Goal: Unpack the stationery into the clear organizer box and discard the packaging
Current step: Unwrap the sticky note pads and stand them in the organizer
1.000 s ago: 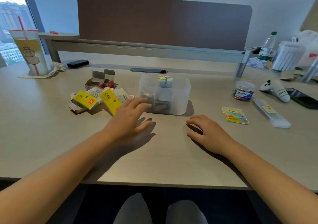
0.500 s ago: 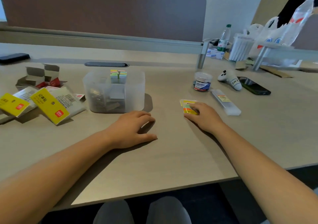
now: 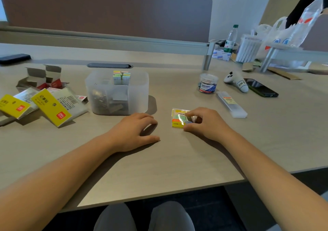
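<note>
The clear organizer box (image 3: 138,81) stands mid-table with coloured sticky notes and metal clips inside. My left hand (image 3: 131,130) rests on the table just in front of it, fingers loosely curled, holding nothing. My right hand (image 3: 207,124) pinches the right edge of a small yellow-green packet of sticky flags (image 3: 178,118) that lies flat on the table. Empty yellow packaging (image 3: 51,106) and torn cardboard boxes (image 3: 40,78) lie to the left of the organizer.
A round tub of binder clips (image 3: 207,83), a long clear plastic case (image 3: 231,104), a white game controller (image 3: 237,81) and a dark phone (image 3: 261,87) lie at the right. Bottles and bags crowd the far right. A partition runs along the back.
My right hand has slid the sticky-flag packet toward me and closed its fingers on it. My left hand has stayed in front of the organizer. The view swung right earlier.
</note>
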Demonstrator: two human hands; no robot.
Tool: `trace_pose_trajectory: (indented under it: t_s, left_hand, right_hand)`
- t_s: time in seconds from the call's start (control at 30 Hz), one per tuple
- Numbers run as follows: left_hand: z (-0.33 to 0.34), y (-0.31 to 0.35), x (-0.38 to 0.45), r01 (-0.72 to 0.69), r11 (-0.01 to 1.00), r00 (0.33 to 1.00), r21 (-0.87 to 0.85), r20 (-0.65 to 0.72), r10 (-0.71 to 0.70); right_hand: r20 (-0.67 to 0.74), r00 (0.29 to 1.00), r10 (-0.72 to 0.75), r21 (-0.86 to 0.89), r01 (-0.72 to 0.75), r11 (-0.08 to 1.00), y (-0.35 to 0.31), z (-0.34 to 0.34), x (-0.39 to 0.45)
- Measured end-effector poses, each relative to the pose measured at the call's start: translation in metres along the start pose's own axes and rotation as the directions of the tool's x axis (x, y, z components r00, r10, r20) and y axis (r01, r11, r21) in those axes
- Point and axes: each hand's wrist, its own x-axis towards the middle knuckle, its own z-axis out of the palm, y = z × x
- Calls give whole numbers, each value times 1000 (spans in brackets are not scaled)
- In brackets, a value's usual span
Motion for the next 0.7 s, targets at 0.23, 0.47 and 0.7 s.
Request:
trace_pose_trajectory:
  t_s: [0.23,0.47,0.7]
  left_hand:
    - [2,-2,0,2,1000,1000,-21,-11,-2]
    - [4,-5,2,-1,999,999,-37,-51,-1]
    - [-1,-3,1,78,920,978,-383,-151,-146]
  right_hand:
    - [124,977,172,-266,-134,955,3,1,17]
    - [99,953,285,306,-302,903,-8,-2,16]
    - [154,950,273,814,-278,510,-25,3,9]
